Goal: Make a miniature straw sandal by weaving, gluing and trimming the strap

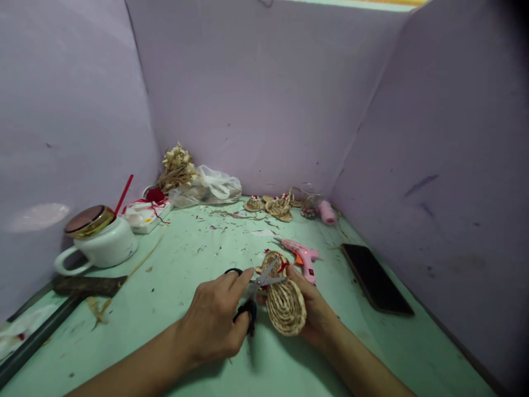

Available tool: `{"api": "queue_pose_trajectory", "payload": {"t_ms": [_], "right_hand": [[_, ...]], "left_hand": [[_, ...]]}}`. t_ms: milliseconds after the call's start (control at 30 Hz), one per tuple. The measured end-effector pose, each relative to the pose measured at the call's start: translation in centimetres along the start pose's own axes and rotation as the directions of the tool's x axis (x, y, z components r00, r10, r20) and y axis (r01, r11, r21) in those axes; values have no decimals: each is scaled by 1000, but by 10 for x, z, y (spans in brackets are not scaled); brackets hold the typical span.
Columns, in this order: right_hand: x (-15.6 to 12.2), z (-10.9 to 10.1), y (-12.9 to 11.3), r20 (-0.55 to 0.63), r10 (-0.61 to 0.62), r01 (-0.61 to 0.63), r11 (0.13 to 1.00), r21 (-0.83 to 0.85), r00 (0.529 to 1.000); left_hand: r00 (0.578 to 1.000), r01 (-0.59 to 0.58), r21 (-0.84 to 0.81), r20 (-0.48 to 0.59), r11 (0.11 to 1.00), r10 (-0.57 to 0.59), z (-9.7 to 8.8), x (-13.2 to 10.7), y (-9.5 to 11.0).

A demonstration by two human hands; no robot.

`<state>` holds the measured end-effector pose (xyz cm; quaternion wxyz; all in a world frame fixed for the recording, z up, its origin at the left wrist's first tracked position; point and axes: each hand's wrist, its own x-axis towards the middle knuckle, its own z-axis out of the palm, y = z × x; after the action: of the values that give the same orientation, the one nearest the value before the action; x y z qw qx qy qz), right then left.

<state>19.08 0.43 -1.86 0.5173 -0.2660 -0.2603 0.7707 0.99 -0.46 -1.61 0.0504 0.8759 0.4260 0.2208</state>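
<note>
Black-handled scissors (259, 281) are in my left hand (221, 314), thumb and fingers through the loops. Their blades stand apart over the narrow middle of a woven straw piece (286, 309), close to a red yarn bow (284, 267). Whether the blades touch the yarn I cannot tell. My right hand (314, 309) grips the woven piece from its right side, with some fingers hidden behind it. The piece has a larger coiled oval at the near end and a smaller one at the far end.
Beyond my right hand lies a pink glue gun (300, 256), with a black phone (376, 278) further right. Woven pieces (279, 207) and a pink thread spool (327, 212) are at the back. A white mug (103, 245) and a hammer (61, 303) stand left.
</note>
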Motion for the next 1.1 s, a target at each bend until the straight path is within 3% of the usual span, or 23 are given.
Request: {"api": "queue_pose_trajectory", "payload": {"t_ms": [167, 433, 833, 1100], "right_hand": [[-1, 0, 4, 104, 36, -34, 999, -20, 994], [-4, 2, 9, 124, 5, 8, 994, -105, 992], [-4, 3, 9, 49, -64, 69, 991, -115, 997], [-4, 3, 7, 11, -85, 86, 980, -180, 996]], "left_hand": [[996, 9, -2, 88, 1000, -9, 1, 0, -1], [986, 24, 6, 164, 1000, -25, 0, 1, 0], [987, 14, -152, 162, 988, 11, -2, 1, 1], [977, 19, -157, 211, 987, 15, -8, 4, 3]]}}
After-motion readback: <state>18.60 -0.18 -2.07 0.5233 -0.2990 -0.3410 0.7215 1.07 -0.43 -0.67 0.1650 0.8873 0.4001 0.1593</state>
